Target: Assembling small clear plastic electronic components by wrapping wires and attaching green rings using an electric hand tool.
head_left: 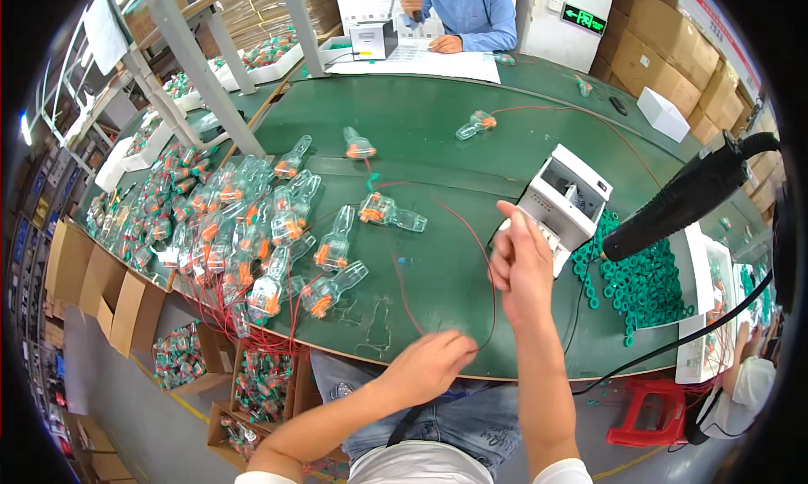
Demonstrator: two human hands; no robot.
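Note:
My left hand (431, 364) is closed low over the near edge of the green table, its fingers curled and a little blurred. A thin red wire (493, 303) loops across the tabletop and runs to those fingers. My right hand (522, 269) is raised just in front of a small white machine (566, 199), fingers bent together; whatever they hold is hidden. Beside the machine lies a pile of small green rings (635, 273). To the left are transparent plastic bottle-shaped pieces with orange parts (334, 242), some with red wires attached.
A black tool with a cable (682, 199) hangs over the rings at the right. Heaped pieces (210, 223) cover the table's left side. Cardboard boxes (215, 353) with more pieces stand below. Across the table sits a person in a blue shirt (478, 17). A red stool (652, 412) stands at lower right.

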